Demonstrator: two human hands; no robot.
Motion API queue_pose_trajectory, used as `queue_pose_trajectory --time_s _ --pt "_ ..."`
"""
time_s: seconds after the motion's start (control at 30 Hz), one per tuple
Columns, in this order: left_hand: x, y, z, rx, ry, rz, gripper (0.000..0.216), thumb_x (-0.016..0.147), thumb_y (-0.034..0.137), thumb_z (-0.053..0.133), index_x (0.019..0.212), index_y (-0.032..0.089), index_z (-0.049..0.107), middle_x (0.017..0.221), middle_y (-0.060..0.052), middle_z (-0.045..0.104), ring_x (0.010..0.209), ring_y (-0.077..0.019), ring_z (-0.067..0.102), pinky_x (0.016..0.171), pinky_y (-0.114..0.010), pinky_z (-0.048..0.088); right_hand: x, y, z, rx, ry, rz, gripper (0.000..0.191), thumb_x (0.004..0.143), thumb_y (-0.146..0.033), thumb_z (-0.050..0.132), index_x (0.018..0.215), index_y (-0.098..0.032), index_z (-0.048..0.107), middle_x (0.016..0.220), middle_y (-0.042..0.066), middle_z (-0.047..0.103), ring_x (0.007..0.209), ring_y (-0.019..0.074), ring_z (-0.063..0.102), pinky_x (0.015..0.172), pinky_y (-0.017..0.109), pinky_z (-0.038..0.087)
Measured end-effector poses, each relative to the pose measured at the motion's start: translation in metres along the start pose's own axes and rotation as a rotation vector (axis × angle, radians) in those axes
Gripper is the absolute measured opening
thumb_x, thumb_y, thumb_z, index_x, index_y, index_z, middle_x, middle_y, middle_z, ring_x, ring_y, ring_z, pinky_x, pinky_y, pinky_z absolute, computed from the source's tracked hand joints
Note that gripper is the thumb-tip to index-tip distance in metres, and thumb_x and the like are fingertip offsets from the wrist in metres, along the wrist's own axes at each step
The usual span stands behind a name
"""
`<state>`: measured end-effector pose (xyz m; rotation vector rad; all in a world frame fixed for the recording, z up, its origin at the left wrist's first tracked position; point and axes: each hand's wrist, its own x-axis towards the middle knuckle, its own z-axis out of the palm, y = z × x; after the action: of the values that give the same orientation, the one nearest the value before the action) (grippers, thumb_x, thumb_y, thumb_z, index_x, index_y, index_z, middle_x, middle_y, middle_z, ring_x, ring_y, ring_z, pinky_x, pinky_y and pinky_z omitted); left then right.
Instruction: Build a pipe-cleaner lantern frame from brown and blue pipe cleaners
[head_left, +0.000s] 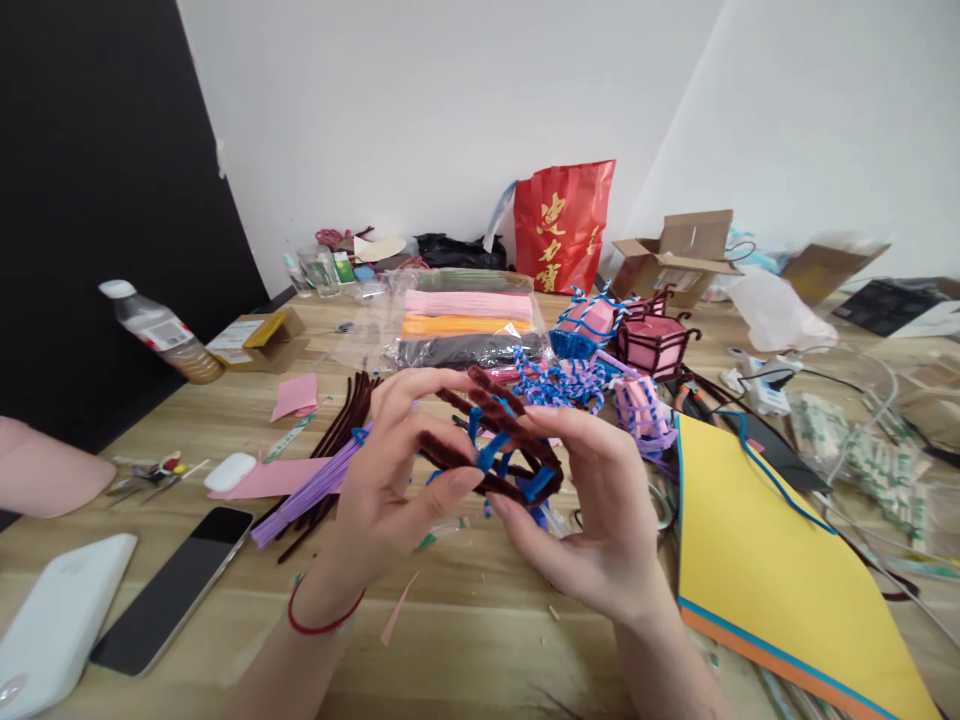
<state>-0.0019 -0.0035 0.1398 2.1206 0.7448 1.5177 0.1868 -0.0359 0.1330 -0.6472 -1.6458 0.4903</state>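
Observation:
Between my two hands, above the table, is a small frame of brown and blue pipe cleaners (517, 440). My left hand (401, 465) pinches its left side between thumb and fingers; a red cord circles that wrist. On the other side, my right hand (592, 500) grips the frame's right edge with thumb and fingertips. Behind the left hand lie a bundle of purple pipe cleaners (307, 490) and several brown pipe cleaners (349, 405). Finished-looking lanterns of brown pipe cleaners and pink paper (652, 345) stand beyond the right hand, near a purple-and-pink one (641, 410).
Yellow sheets (780, 560) lie at the right, a phone (176, 590) and white power bank (67, 620) at the left. A bottle (161, 330) stands far left. Bagged pipe cleaners (469, 320), a red bag (566, 225) and a cardboard box (675, 260) line the back.

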Motion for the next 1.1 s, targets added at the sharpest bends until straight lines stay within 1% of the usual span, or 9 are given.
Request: queue_pose_trajectory --time_s 0.13,0.2,0.3,0.37,0.57,0.7,0.8,0.9,1.1 --pt "-0.001 -0.002 -0.002 0.011 0.000 0.021 0.018 0.099 0.047 0.063 0.095 0.030 0.068 0.138 -0.002 0.060 0.130 -0.0295 0.051 0.114 -0.054 0.039 0.003 0.001 -0.002 0.003 0.012 -0.021 0.062 0.084 -0.009 0.076 0.137 -0.034 0.053 0.116 0.005 0.071 0.107 0.0236 0.068 0.090 0.037 0.058" --pt "-0.001 -0.001 -0.002 0.008 0.010 0.017 0.018 0.098 0.048 0.064 0.095 0.030 0.068 0.136 -0.003 0.061 0.129 -0.0299 0.052 0.113 -0.054 0.041 0.006 0.001 -0.003 -0.018 0.002 -0.059 0.050 0.084 -0.011 0.077 0.126 -0.032 0.060 0.111 0.005 0.071 0.104 0.0231 0.068 0.090 0.038 0.058" --pt "0.001 0.003 -0.001 -0.019 0.022 -0.009 0.017 0.099 0.047 0.063 0.095 0.030 0.068 0.134 -0.003 0.063 0.128 -0.0299 0.054 0.111 -0.055 0.044 0.010 0.002 -0.005 -0.093 -0.006 -0.121 0.030 0.084 -0.013 0.079 0.107 -0.028 0.067 0.108 0.006 0.070 0.097 0.0218 0.070 0.082 0.036 0.060" --pt "0.001 0.007 -0.001 -0.050 0.017 -0.030 0.016 0.100 0.045 0.062 0.095 0.030 0.067 0.134 -0.003 0.063 0.129 -0.0298 0.055 0.112 -0.055 0.045 0.012 0.002 -0.005 -0.132 0.009 -0.146 0.023 0.084 -0.013 0.079 0.100 -0.026 0.069 0.108 0.006 0.070 0.095 0.0207 0.071 0.079 0.034 0.060" --pt "0.000 0.011 -0.003 -0.101 -0.032 -0.029 0.011 0.099 0.041 0.064 0.099 0.031 0.069 0.138 -0.003 0.060 0.131 -0.0295 0.054 0.110 -0.052 0.049 0.008 0.002 -0.008 -0.101 0.012 -0.114 0.020 0.084 -0.015 0.080 0.097 -0.027 0.072 0.109 0.005 0.071 0.095 0.0206 0.071 0.081 0.034 0.061" --pt "-0.001 0.011 -0.004 -0.186 -0.056 -0.034 0.012 0.095 0.037 0.069 0.106 0.032 0.071 0.140 -0.004 0.057 0.129 -0.0296 0.057 0.087 -0.041 0.062 0.007 0.004 -0.010 -0.051 -0.003 -0.067 0.020 0.085 -0.015 0.079 0.100 -0.029 0.073 0.107 0.005 0.072 0.095 0.0213 0.070 0.079 0.035 0.061" --pt "-0.002 0.012 -0.004 -0.197 -0.069 -0.072 0.012 0.094 0.034 0.071 0.106 0.032 0.073 0.143 -0.004 0.056 0.126 -0.0292 0.060 0.075 -0.035 0.064 0.008 0.004 -0.012 -0.068 -0.032 -0.080 0.020 0.085 -0.015 0.079 0.099 -0.028 0.073 0.108 0.005 0.071 0.096 0.0209 0.070 0.081 0.034 0.060" --pt "-0.002 0.015 -0.003 -0.198 -0.066 -0.093 0.010 0.094 0.033 0.072 0.104 0.031 0.074 0.144 -0.004 0.055 0.123 -0.0277 0.062 0.068 -0.029 0.063 0.009 0.003 -0.014 -0.116 -0.053 -0.092 0.018 0.085 -0.016 0.080 0.096 -0.027 0.073 0.110 0.005 0.069 0.097 0.0205 0.070 0.082 0.033 0.061" --pt "0.000 0.018 -0.001 -0.199 -0.032 -0.162 0.008 0.089 0.026 0.077 0.095 0.029 0.077 0.139 -0.005 0.059 0.126 -0.0285 0.061 0.070 -0.027 0.063 0.010 0.002 -0.015 -0.134 -0.050 -0.121 0.019 0.084 -0.014 0.080 0.098 -0.025 0.072 0.111 0.005 0.069 0.097 0.0202 0.070 0.082 0.033 0.061"
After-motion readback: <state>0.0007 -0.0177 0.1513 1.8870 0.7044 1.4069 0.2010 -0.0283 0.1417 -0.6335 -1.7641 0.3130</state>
